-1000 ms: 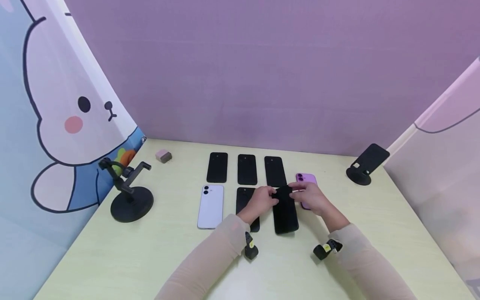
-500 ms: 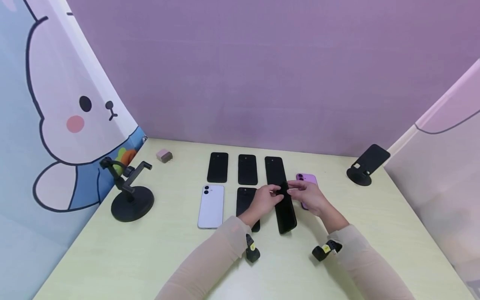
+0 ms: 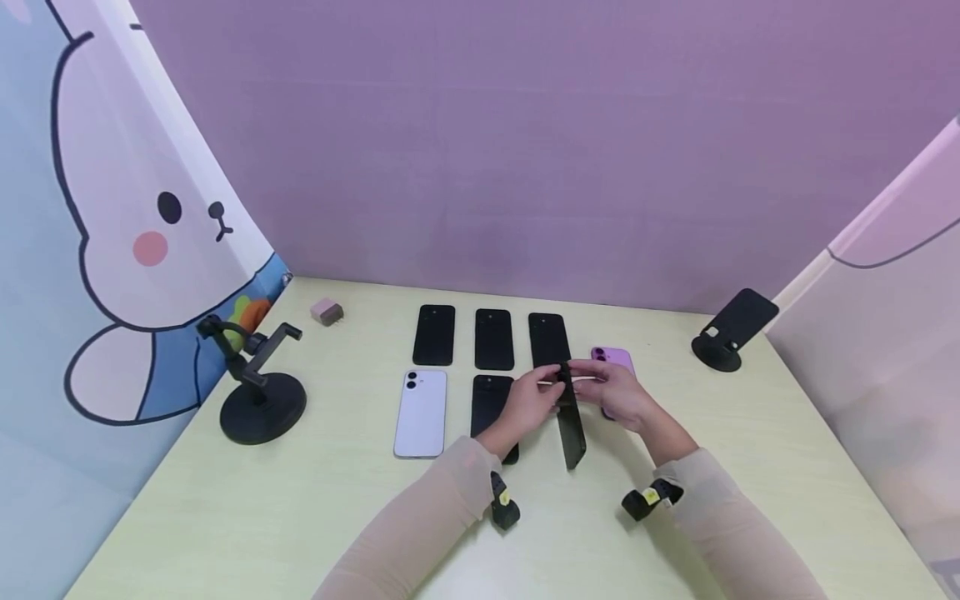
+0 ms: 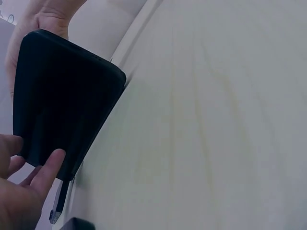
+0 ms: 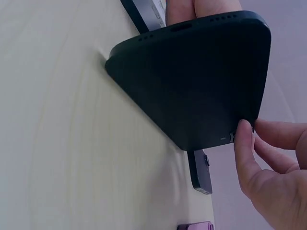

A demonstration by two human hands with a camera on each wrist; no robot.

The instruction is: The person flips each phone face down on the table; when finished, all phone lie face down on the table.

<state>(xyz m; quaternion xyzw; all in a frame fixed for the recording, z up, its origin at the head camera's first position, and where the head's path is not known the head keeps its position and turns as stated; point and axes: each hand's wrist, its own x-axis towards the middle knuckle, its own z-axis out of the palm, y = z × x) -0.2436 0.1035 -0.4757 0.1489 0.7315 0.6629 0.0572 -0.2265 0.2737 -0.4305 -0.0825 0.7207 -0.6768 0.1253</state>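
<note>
A black smartphone (image 3: 573, 437) stands tilted up on its long edge between my hands in the head view. My left hand (image 3: 525, 408) pinches its far end from the left. On the other side my right hand (image 3: 618, 396) pinches the same end between thumb and fingers. In the left wrist view the broad dark face of the smartphone (image 4: 67, 96) fills the left part, with fingertips (image 4: 56, 155) on it. The right wrist view shows its other face and the end with the port, the smartphone (image 5: 201, 81) leaning over the table.
Around my hands lie several phones: a white phone (image 3: 422, 417), a purple phone (image 3: 618, 358), and black phones such as this far black phone (image 3: 549, 337). A black stand (image 3: 262, 408) and a small pink-grey block (image 3: 327, 312) are left; a tilted black holder (image 3: 738, 321) is right.
Both hands have turned the black smartphone from nearly flat, broad face up, onto its long edge, so it looks narrow from above. The other phones stay where they were.
</note>
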